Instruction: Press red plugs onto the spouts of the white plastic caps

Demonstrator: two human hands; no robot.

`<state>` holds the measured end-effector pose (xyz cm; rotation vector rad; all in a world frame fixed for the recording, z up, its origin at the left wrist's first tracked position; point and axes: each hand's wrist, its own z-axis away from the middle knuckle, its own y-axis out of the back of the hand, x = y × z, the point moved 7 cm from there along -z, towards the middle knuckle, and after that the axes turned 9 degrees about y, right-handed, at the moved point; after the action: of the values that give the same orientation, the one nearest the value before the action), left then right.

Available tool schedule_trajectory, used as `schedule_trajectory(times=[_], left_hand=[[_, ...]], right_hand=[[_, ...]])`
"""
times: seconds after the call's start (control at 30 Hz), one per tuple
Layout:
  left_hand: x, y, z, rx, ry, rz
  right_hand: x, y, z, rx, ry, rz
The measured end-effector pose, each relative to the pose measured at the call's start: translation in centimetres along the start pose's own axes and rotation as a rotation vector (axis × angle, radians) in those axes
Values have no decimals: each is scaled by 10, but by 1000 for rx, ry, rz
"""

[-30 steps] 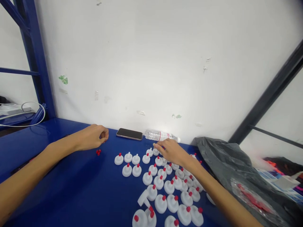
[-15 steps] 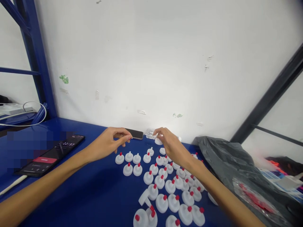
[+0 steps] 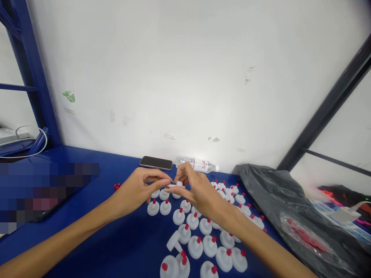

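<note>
Above the far part of the blue table, my right hand (image 3: 193, 187) pinches a white plastic piece (image 3: 179, 184) between thumb and fingers. My left hand (image 3: 145, 186) meets it from the left, its thumb and forefinger pressed together at the piece's narrow end; anything small between those fingertips is hidden. Many white round caps with red tips (image 3: 195, 247) stand on the table below and right of my hands. A few white caps without visible red tips (image 3: 164, 194) are just under my fingers. Small red pieces (image 3: 116, 186) lie left of my left hand.
On the blue table (image 3: 116, 247), a dark phone (image 3: 155, 163) and a clear bottle (image 3: 199, 165) lie by the wall. A grey plastic bag (image 3: 261, 193) with a clear packet (image 3: 307, 235) is on the right. A larger, partly blurred phone (image 3: 55, 204) is at left.
My hands have come together, and my right hand has taken hold of a white piece. The view has shifted slightly, uncovering the small red pieces, the dark phone and the bottle.
</note>
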<state>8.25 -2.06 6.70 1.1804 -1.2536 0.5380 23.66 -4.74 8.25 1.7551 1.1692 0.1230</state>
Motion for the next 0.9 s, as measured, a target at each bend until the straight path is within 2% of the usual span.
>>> schedule_trajectory(times=[0.27,0.4,0.6,0.77,0.9], left_hand=[[-7,2,0,9,55,70],[-6,-3,1,11,54,10],[1,-5,5,64,-70,-281],[4,-6,10,51,-139,-310],[2,-11,13,17,-168,-221]], right_hand=[[3,8,1,153,-18,14],[3,3,3,160,-37,-25],[-1,5,3,176,2,-159],[-10,6,2,136,78,-91],[-20,3,7,186,173,3]])
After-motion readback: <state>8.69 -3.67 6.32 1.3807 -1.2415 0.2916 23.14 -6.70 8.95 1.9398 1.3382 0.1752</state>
